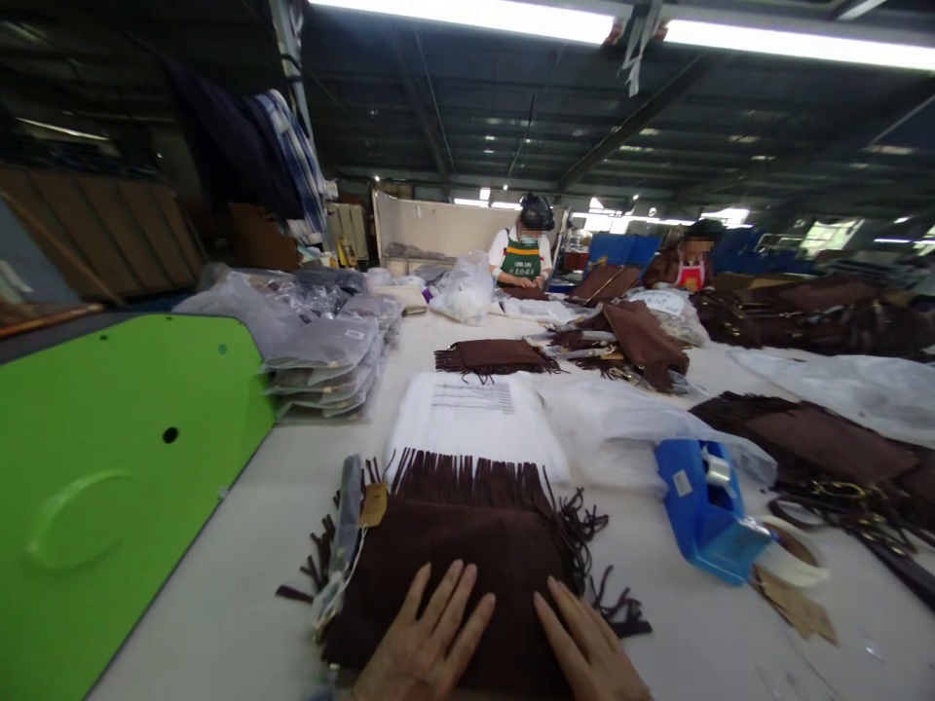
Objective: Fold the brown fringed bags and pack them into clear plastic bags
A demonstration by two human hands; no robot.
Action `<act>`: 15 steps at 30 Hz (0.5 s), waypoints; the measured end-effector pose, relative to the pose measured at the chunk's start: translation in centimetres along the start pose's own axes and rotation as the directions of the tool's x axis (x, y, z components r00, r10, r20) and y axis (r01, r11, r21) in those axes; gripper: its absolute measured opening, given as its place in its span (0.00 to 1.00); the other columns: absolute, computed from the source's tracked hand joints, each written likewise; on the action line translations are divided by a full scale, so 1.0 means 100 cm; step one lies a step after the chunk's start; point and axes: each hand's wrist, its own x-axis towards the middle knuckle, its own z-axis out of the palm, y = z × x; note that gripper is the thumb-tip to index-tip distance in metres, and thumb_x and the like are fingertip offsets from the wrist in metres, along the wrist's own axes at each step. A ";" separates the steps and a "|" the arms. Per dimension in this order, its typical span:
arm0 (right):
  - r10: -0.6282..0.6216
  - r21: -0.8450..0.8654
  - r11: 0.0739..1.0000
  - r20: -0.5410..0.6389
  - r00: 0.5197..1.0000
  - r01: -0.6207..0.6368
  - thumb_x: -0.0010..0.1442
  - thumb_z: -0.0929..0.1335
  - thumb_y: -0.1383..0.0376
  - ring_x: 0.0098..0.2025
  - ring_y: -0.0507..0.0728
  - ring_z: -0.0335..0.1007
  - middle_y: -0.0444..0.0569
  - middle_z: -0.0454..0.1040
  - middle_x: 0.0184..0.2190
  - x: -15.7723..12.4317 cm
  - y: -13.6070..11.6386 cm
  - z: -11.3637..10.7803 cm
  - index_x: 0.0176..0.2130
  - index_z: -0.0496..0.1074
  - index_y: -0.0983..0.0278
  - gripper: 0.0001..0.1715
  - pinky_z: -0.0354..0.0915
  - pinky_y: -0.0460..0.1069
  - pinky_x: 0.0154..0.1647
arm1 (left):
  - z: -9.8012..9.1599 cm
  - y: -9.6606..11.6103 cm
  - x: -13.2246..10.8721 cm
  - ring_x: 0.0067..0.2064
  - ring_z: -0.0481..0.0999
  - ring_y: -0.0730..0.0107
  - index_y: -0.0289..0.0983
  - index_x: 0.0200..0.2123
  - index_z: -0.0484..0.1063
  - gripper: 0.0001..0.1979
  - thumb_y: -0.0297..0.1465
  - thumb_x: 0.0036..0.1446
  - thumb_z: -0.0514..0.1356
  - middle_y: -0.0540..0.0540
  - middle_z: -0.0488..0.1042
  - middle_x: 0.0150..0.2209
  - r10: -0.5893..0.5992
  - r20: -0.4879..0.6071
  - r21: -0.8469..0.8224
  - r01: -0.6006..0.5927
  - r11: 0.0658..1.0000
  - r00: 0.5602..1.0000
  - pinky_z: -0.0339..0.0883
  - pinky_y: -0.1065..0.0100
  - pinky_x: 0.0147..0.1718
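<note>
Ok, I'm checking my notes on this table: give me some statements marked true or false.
1. Both the left hand and the right hand lie flat on the brown fringed scarf. True.
2. The blue tape dispenser sits left of the scarf. False: it sits to its right.
3. A paper tag hangs at the scarf's left edge. True.
4. The green panel lies right of the scarf. False: it lies to the left.

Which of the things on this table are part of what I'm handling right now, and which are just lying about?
In hand: brown fringed cloth, under left hand and right hand, both flat; its paper tag.
Lying about: blue tape dispenser; white printed bag; stack of bagged goods; green board; other brown cloth farther back.
</note>
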 end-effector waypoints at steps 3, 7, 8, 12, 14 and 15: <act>0.104 0.199 0.971 0.161 0.981 -0.136 0.59 0.62 0.60 0.57 0.57 0.61 0.55 0.64 0.56 0.026 0.000 -0.013 0.56 0.64 0.66 0.27 0.65 0.48 0.52 | 0.010 0.009 -0.002 0.62 0.53 0.54 0.43 0.59 0.57 0.24 0.34 0.59 0.48 0.43 0.64 0.58 0.017 0.030 -0.018 -0.017 1.000 0.999 0.47 0.50 0.56; 0.397 0.056 0.903 0.262 0.880 -0.425 0.62 0.58 0.61 0.55 0.62 0.65 0.58 0.67 0.54 0.044 0.024 -0.004 0.54 0.66 0.67 0.24 0.64 0.60 0.52 | 0.010 0.014 -0.007 0.61 0.54 0.58 0.44 0.59 0.57 0.22 0.33 0.61 0.47 0.44 0.68 0.55 -0.025 0.061 -0.030 0.027 0.999 0.998 0.47 0.51 0.57; 0.502 -0.043 0.861 0.240 0.831 -0.507 0.62 0.58 0.63 0.54 0.66 0.65 0.63 0.68 0.53 0.040 0.033 0.001 0.52 0.68 0.69 0.23 0.62 0.64 0.51 | 0.011 0.015 -0.009 0.61 0.55 0.59 0.44 0.59 0.58 0.22 0.32 0.61 0.47 0.44 0.69 0.53 -0.028 0.040 -0.031 0.029 0.999 0.999 0.46 0.51 0.57; 0.633 -0.268 0.742 -0.018 0.774 -0.614 0.59 0.58 0.68 0.53 0.73 0.64 0.75 0.66 0.50 0.020 0.053 0.010 0.48 0.70 0.77 0.22 0.60 0.68 0.49 | 0.017 0.017 -0.010 0.61 0.55 0.58 0.43 0.57 0.61 0.21 0.34 0.60 0.49 0.43 0.73 0.50 -0.062 -0.088 -0.090 0.054 0.994 0.994 0.40 0.50 0.60; 0.512 -0.191 0.836 -0.067 0.856 -0.515 0.61 0.58 0.66 0.54 0.68 0.64 0.69 0.68 0.51 0.020 0.048 0.008 0.49 0.69 0.75 0.22 0.61 0.63 0.51 | 0.019 0.018 -0.009 0.62 0.54 0.58 0.43 0.57 0.61 0.22 0.36 0.60 0.48 0.43 0.72 0.50 -0.074 -0.101 -0.113 0.062 0.992 0.992 0.39 0.50 0.61; 0.438 -0.138 0.886 -0.060 0.897 -0.442 0.62 0.57 0.65 0.54 0.65 0.64 0.64 0.69 0.52 0.022 0.043 0.008 0.50 0.68 0.72 0.22 0.62 0.61 0.52 | 0.018 0.018 -0.008 0.62 0.54 0.59 0.43 0.57 0.60 0.22 0.36 0.60 0.48 0.43 0.72 0.50 -0.074 -0.083 -0.105 0.065 0.992 0.994 0.39 0.50 0.61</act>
